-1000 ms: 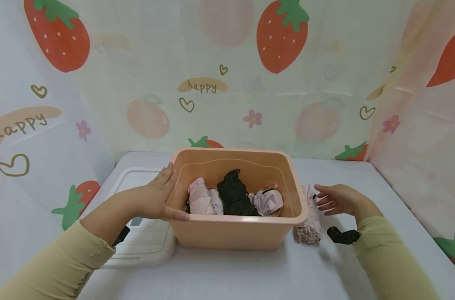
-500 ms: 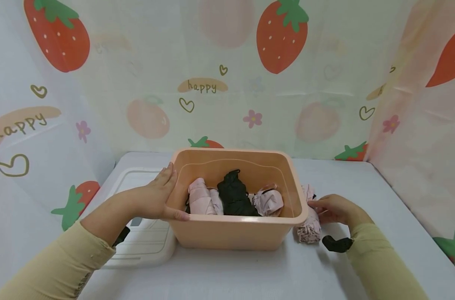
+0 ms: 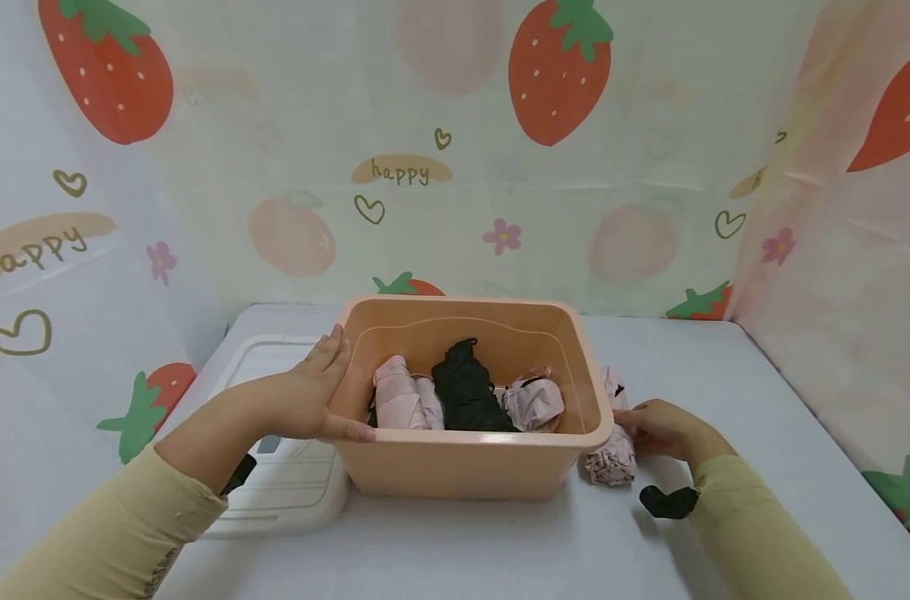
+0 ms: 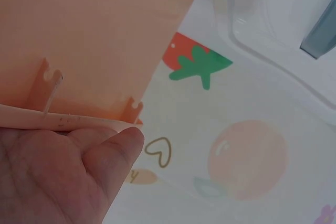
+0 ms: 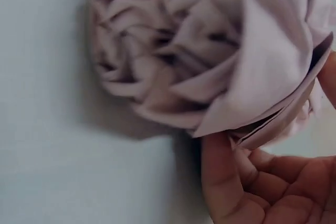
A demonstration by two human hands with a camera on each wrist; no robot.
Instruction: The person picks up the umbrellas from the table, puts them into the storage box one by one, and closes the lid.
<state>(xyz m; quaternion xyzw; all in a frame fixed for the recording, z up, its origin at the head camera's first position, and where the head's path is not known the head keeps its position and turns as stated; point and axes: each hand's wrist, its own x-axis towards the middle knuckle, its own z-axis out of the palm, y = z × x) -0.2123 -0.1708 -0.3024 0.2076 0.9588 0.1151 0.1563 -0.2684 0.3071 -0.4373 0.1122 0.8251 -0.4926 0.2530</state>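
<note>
A peach plastic bin (image 3: 447,467) stands in the middle of the table, holding a pink rolled cloth bundle (image 3: 398,396), a black cloth bundle with a small loop (image 3: 468,392) and a mauve-pink bundle (image 3: 534,405). My left hand (image 3: 297,400) rests on the bin's left side, fingers straight along it and thumb over the front rim. Outside the bin's right wall lies another rolled pink cloth bundle (image 3: 611,460) with a ruffled end. My right hand (image 3: 665,429) grips its right side; the right wrist view shows the fingers (image 5: 226,177) at its folded edge.
A white lid (image 3: 290,483) with a grey-blue latch (image 4: 319,32) lies on the table left of the bin, partly under my left arm. White table surface (image 3: 455,550) shows in front of the bin. A strawberry-print curtain (image 3: 425,108) encloses the back and sides.
My right hand has moved left and down from beside the pink bundle and taken hold of it. My left hand has stayed on the bin.
</note>
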